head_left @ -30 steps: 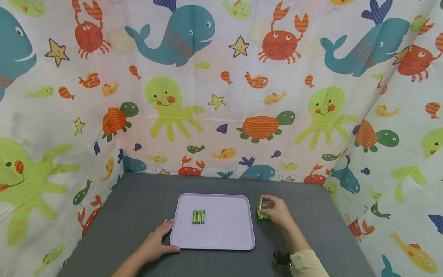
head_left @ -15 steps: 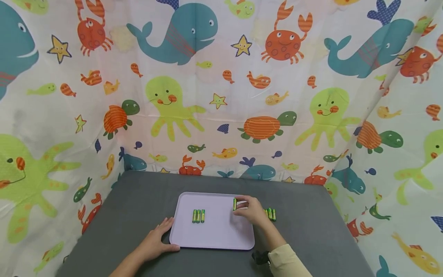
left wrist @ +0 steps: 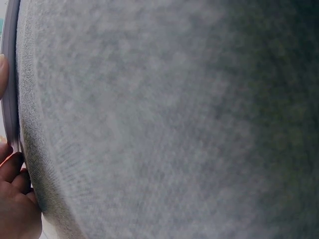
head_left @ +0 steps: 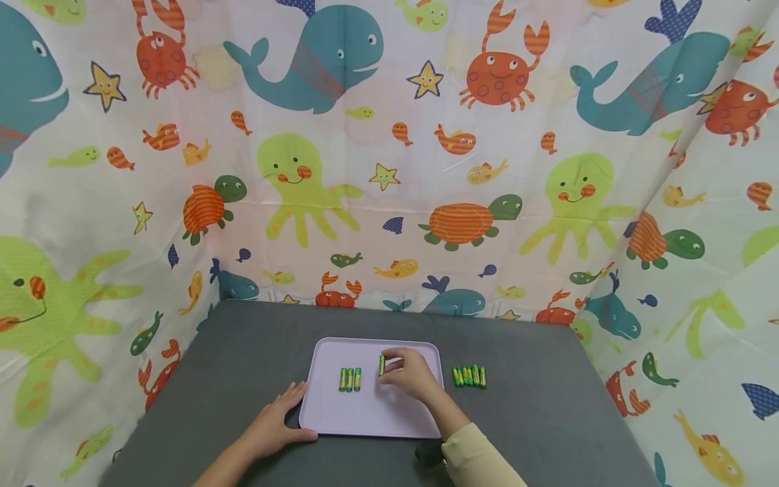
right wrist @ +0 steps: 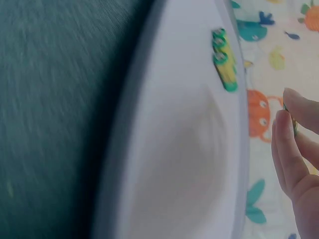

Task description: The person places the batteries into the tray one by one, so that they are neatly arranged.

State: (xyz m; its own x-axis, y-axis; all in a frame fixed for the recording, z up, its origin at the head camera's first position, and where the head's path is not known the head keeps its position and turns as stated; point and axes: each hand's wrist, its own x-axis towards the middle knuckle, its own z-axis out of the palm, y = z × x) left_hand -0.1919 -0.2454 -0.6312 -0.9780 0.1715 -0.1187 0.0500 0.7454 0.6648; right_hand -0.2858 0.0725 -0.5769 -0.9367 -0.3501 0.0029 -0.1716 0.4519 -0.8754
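The right hand (head_left: 409,373) is pinching a battery (head_left: 381,366), roughly parallel to three batteries (head_left: 349,379) leftward; the left hand (head_left: 274,421), fingers spread, is touching the tray (head_left: 359,418).

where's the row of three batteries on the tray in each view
Head: the row is low in the picture, left of centre.
Left wrist: not in it.
Right wrist: upper right, the row near the right-hand rim.
Shared landmark: the tray, low middle in head, a strip at the far left in left wrist, running top to bottom in right wrist.
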